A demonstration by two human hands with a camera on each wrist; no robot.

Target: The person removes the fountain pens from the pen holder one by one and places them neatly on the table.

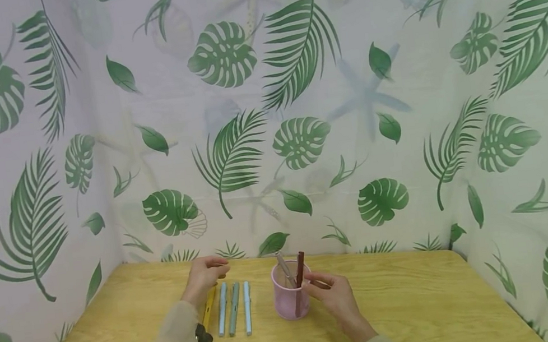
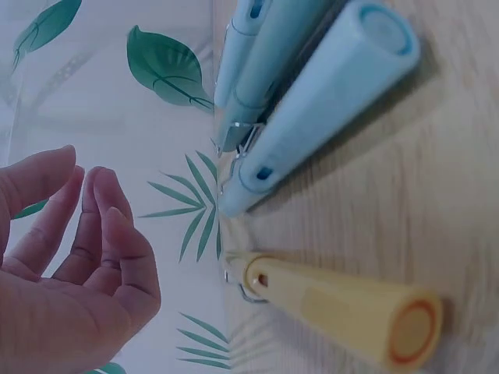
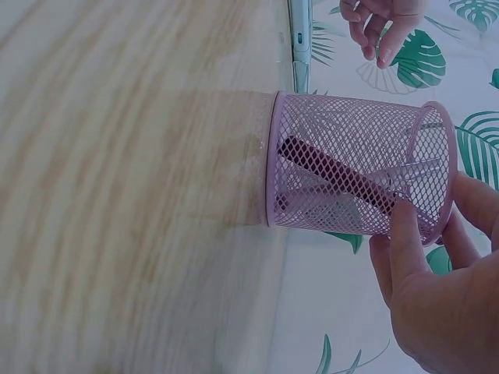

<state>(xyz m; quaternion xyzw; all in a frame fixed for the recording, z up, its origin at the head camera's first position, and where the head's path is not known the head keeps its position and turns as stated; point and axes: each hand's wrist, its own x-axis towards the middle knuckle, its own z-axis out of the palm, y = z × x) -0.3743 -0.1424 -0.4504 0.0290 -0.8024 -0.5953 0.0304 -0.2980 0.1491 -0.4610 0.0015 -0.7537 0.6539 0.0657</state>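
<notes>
The person's left hand (image 1: pixel 207 277) hung above the far end of a yellow pen with a metal clip (image 2: pixel 335 308), its fingers loosely bent and grasping nothing; to the right of that pen, on a yellowish wood-grained table (image 1: pixel 396 309), lay a light blue capped pen (image 1: pixel 223 310), a grey-green capped pen (image 1: pixel 234 309) and a second light blue capped pen (image 1: pixel 247 309), roughly side by side, the last set slightly apart.

The right hand (image 1: pixel 333 295) was at the right side of a round pink metal-mesh cup (image 3: pixel 351 117), its fingers bent about the wall near the rim and holding it; the cup stood upright on the table, right of the row; inside leaned a dark red pen (image 1: pixel 300 269) and a pale silvery pen (image 1: pixel 285 269), both jutting above the rim; whether the fingers also touched the dark red one, I could not tell.
</notes>
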